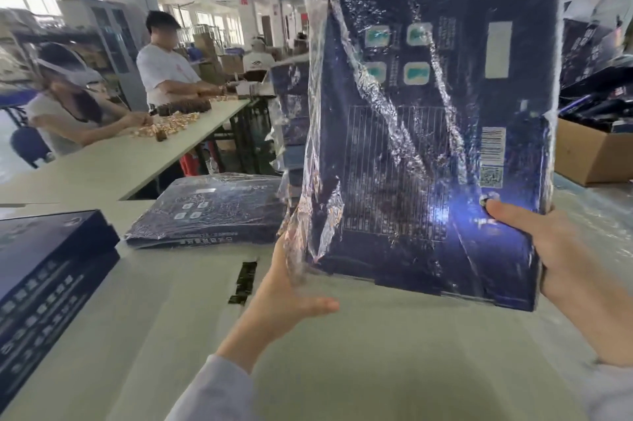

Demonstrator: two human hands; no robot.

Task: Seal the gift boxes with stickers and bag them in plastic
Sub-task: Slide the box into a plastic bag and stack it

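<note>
Up over the pale table (376,352), a dark blue gift box (445,146) stands upright in the air, sheathed in a crinkled clear plastic bag (318,112). Unbagged boxes (44,266) are stacked at the table's left edge, and a bagged box (212,211) lies flat beyond them. The right hand (555,249) grips the held box's lower right corner, thumb on its face. The left hand (287,297) meets the bag's lower left edge, thumb free; its fingers are hidden, so I cannot tell its grip. A dark sticker strip (244,278) lies near it.
</note>
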